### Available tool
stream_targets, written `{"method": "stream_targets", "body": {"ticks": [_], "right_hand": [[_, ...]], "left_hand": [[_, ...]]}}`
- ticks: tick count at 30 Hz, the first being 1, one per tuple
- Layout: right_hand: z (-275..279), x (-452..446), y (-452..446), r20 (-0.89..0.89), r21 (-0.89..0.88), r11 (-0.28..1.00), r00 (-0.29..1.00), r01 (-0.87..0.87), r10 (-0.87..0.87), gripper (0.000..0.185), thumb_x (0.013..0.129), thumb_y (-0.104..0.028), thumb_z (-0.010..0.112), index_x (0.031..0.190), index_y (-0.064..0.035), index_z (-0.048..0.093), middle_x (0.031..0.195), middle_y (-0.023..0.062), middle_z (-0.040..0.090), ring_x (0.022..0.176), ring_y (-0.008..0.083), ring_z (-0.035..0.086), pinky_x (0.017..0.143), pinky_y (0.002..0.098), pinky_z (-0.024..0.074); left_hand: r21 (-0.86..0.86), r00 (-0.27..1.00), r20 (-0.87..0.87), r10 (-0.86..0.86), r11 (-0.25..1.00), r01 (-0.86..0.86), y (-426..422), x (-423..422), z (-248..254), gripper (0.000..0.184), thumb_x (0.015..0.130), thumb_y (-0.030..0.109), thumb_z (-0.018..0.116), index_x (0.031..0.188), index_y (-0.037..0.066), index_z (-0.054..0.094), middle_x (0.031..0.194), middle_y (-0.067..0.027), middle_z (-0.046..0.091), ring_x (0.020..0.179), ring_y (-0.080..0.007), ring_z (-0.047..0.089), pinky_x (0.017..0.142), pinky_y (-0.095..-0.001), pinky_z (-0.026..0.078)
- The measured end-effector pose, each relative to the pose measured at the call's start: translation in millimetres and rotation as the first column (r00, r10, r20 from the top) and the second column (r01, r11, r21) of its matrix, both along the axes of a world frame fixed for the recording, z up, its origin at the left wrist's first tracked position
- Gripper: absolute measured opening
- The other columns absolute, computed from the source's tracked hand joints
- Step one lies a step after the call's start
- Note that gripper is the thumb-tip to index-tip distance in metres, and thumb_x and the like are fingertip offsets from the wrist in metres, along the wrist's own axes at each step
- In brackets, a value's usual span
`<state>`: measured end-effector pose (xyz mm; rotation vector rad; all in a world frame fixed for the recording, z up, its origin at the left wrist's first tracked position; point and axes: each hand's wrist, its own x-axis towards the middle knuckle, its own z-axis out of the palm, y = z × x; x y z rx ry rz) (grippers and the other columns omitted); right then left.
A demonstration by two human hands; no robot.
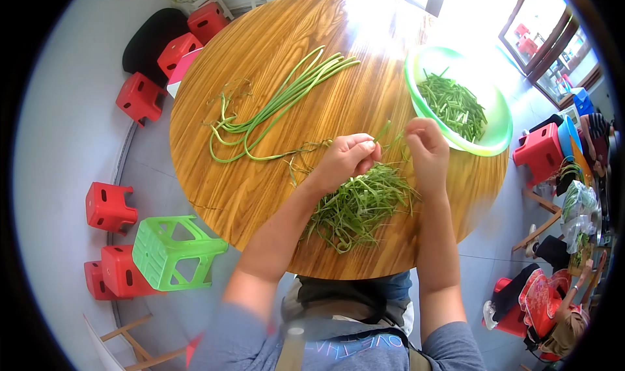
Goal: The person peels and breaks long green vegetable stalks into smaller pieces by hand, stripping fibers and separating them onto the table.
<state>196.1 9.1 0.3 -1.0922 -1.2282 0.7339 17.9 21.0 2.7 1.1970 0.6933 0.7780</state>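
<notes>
My left hand [350, 156] is closed, its thumb and finger pinching a garlic scape [384, 131] whose green end sticks up toward the right. My right hand [427, 144] is held apart from it with fingers curled together; what they hold, if anything, is hidden. Beneath both hands lies a loose pile of thin green trimmings [361, 208]. A bunch of long garlic scapes [283, 104] rests on the wooden table [215, 189] to the left. Close behind my right hand stands a pale green basin [501, 114] containing short cut scape pieces [452, 104].
Red stools [109, 207] and a green stool [172, 250] stand on the floor to the left. On the right, a seated person [547, 299] is beside more stools and a plastic bag of greens [578, 205]. Glass doors [553, 52] are at the back right.
</notes>
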Motion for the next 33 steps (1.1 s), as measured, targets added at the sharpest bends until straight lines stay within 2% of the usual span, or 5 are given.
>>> {"method": "stream_targets", "body": {"ticks": [2, 6, 13, 25, 33], "right_hand": [[-1, 0, 3, 0.11, 0.073, 0.997, 0.994, -0.028, 0.02, 0.017, 0.09, -0.016, 0.054, 0.089, -0.0007, 0.063, 0.07, -0.0031, 0.054, 0.064, 0.0038, 0.048, 0.058, 0.0187, 0.038], [8, 0, -2, 0.085, -0.318, 0.942, 0.987, -0.104, 0.137, 0.025, 0.092, -0.024, 0.054, 0.091, -0.0011, 0.063, 0.083, -0.0009, 0.061, 0.068, 0.004, 0.049, 0.06, 0.0184, 0.0384], [16, -1, -3, -0.32, -0.309, 0.926, 0.94, -0.217, 0.114, 0.017, 0.091, -0.018, 0.054, 0.096, -0.0027, 0.061, 0.082, 0.0009, 0.061, 0.065, 0.0038, 0.046, 0.058, 0.018, 0.0376], [12, -5, -5, 0.273, -0.498, 0.866, 0.939, -0.047, 0.208, 0.026, 0.082, -0.019, 0.067, 0.099, -0.0001, 0.06, 0.062, 0.0007, 0.057, 0.057, 0.0058, 0.052, 0.053, 0.0201, 0.0406], [0, -2, 0, 0.162, -0.3, 0.954, 0.984, -0.021, 0.073, 0.025, 0.079, -0.022, 0.071, 0.08, 0.0005, 0.06, 0.058, -0.0021, 0.051, 0.053, 0.0041, 0.04, 0.049, 0.0203, 0.0354]], "left_hand": [[-0.005, 1.0, 0.012, -0.001, 1.0, 0.001, 0, 1, 0, 0.023, 0.091, 0.019, 0.043, 0.075, 0.006, 0.055, 0.057, 0.0043, 0.045, 0.05, -0.003, 0.037, 0.045, -0.018, 0.03], [0.061, 0.998, -0.032, -0.045, 0.997, 0.047, 1, -1, -3, 0.023, 0.091, 0.019, 0.043, 0.075, 0.006, 0.055, 0.056, 0.0043, 0.044, 0.05, -0.0029, 0.037, 0.046, -0.0185, 0.03], [0.063, 0.999, -0.028, -0.027, 0.998, 0.028, -3, 1, 2, 0.024, 0.091, 0.018, 0.043, 0.073, 0.006, 0.055, 0.056, 0.0042, 0.044, 0.05, -0.0029, 0.037, 0.045, -0.0186, 0.029], [-0.07, 0.965, 0.205, 0.165, 0.986, -0.154, 1, 1, 1, 0.022, 0.092, 0.017, 0.04, 0.084, 0.005, 0.056, 0.06, 0.0025, 0.046, 0.048, -0.0033, 0.033, 0.043, -0.0182, 0.026], [0.059, 0.963, 0.211, 0.166, 0.981, -0.182, 0, 4, -1, 0.024, 0.094, 0.019, 0.038, 0.094, 0.004, 0.056, 0.087, -0.0027, 0.062, 0.052, -0.0045, 0.042, 0.046, -0.0193, 0.034]]}}
